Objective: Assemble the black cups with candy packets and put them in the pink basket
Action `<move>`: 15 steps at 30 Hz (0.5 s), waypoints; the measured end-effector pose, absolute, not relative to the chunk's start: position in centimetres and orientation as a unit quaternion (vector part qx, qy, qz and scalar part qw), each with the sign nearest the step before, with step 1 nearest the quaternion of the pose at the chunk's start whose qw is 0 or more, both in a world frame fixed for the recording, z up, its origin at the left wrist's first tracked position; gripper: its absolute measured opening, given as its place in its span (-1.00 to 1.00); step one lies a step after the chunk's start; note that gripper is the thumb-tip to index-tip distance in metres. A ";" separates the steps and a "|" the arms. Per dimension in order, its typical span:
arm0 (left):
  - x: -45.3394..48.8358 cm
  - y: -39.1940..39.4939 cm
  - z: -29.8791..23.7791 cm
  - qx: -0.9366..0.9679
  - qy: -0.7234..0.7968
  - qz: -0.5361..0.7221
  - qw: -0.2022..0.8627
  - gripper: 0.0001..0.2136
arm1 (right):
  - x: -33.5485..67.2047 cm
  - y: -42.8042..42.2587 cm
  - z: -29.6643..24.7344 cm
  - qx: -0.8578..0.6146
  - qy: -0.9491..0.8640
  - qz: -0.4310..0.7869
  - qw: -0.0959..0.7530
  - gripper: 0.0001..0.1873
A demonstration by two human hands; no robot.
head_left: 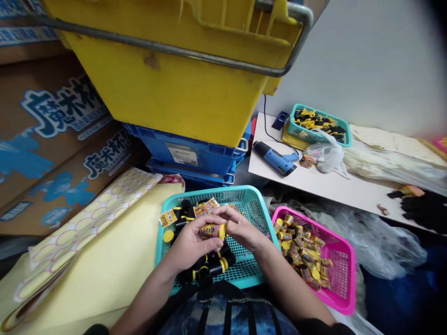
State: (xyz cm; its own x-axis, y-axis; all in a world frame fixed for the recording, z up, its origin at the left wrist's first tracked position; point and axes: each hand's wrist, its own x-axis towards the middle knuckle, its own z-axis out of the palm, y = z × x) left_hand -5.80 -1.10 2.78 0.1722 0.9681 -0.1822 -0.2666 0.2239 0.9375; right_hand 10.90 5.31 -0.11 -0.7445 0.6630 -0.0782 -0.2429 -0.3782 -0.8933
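My left hand (190, 244) and right hand (240, 230) both grip one small labelled tube (213, 230) over the teal basket (164, 260). If the sticker wraps on crooked or my fingers slip, I reckon it drops among the black tubes (213, 267) just under my grip.

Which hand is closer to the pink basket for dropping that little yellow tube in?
Probably the right hand. It sits on the side of the pink basket, beside the teal basket. The left hand cradles the yellow tube farther from it.

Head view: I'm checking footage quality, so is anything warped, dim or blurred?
Head view: wide-angle bending curves the yellow crate and its bar; the top right corner is vignetted dark; light is soft and even, without glare; hands and teal basket are fairly sharp; edges soften.
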 end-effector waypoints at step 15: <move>-4.3 -0.6 2.7 0.390 0.463 0.502 0.618 -0.74 | 9.8 4.0 -0.9 -0.253 -0.533 0.689 0.421 -0.50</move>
State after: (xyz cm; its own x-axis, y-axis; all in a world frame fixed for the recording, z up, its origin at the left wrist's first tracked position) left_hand -4.32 -0.62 2.66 0.0674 0.9812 -0.1810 -0.2576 0.1923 0.9469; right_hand 9.76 4.04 -0.91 -0.5180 0.8496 0.0996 -0.3106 -0.0783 -0.9473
